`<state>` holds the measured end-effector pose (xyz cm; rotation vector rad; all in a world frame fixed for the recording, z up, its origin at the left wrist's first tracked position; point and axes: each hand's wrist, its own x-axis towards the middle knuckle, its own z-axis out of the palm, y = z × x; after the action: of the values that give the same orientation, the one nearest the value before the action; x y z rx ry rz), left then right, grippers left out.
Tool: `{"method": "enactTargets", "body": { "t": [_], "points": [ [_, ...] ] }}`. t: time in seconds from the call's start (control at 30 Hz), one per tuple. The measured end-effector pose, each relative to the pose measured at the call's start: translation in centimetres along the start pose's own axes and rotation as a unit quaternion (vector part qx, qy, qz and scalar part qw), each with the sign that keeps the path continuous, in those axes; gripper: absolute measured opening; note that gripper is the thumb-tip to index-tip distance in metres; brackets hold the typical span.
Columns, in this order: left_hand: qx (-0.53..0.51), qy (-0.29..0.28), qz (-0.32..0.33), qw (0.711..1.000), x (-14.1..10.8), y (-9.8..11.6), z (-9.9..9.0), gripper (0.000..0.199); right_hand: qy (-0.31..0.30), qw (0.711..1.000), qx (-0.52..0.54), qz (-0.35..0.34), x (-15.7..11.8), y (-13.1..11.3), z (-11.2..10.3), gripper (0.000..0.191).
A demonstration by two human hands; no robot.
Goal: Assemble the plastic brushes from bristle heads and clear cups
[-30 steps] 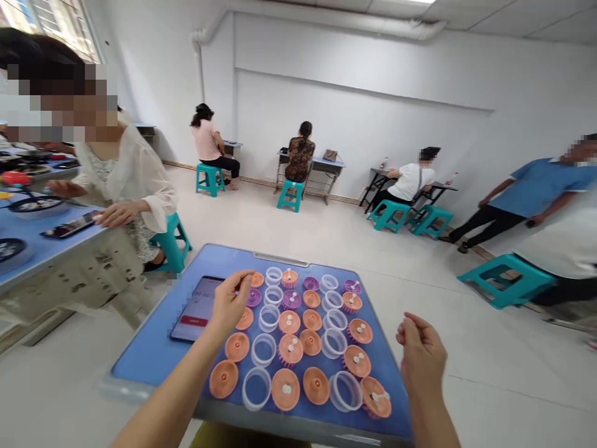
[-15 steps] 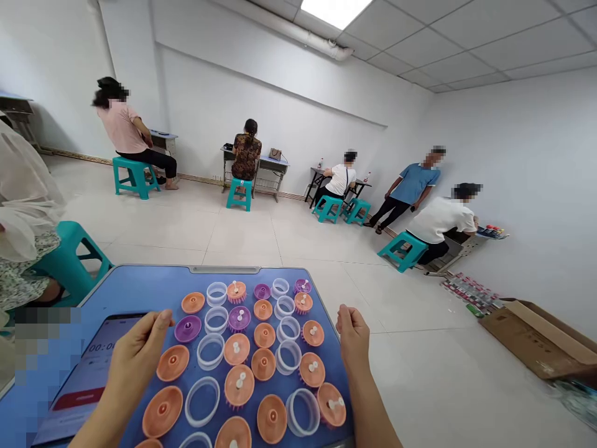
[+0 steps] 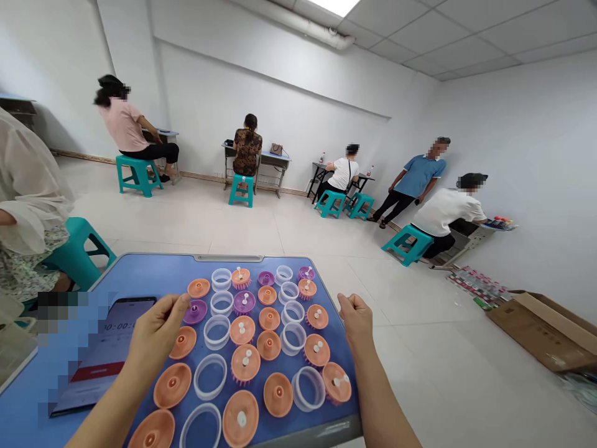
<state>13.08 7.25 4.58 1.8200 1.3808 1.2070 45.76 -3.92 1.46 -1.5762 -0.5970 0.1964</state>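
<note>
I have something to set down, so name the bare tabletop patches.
Bare tabletop lies between the phone, the far rim and the far-left orange disc. Right of the left hand, discs and clear rings crowd in rows with slim gaps.

Both bare forearms (image 3: 385, 398) extend forward, the 2 hands well apart: the left hand (image 3: 158, 323) with thumb against curled fingers, the right hand (image 3: 358, 322) in 1 loose fist.

Left hand (image 3: 157, 328) at 8 o'clock, right hand (image 3: 358, 320) at 5: both bare; forearms (image 3: 109, 398) uncovered, tapering to slim wrists (image 3: 362, 356).
</note>
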Motion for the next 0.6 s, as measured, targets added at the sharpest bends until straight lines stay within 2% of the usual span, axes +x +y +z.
{"method": "enactTargets", "body": {
  "t": [0.1, 0.3, 0.43, 0.53, 0.6],
  "points": [
    [-0.02, -0.024, -0.02, 0.999, 0.0, -0.3, -0.1, 0.035, -0.006, 1.0, -0.001, 0.0, -0.1, 0.1, 0.1, 0.042],
    [-0.047, -0.023, -0.039, 0.998, 0.4, -0.4, -0.3, 0.034, -0.004, 1.0, -0.015, -0.001, -0.1, 0.4, 0.2, 0.042],
    [-0.067, -0.034, -0.044, 0.996, 0.8, -0.4, -0.2, 0.034, 0.012, 0.999, -0.037, -0.008, 0.1, 0.6, 0.3, 0.036],
    [-0.049, -0.032, -0.05, 0.997, 1.0, -0.8, -0.2, 0.034, -0.002, 0.998, -0.052, -0.022, 0.5, -0.3, 0.6, 0.026],
    [-0.037, -0.031, -0.048, 0.998, 1.0, -1.0, -0.3, 0.034, -0.037, 0.997, -0.063, -0.036, 0.7, -1.7, 0.9, 0.023]
  ]
}}
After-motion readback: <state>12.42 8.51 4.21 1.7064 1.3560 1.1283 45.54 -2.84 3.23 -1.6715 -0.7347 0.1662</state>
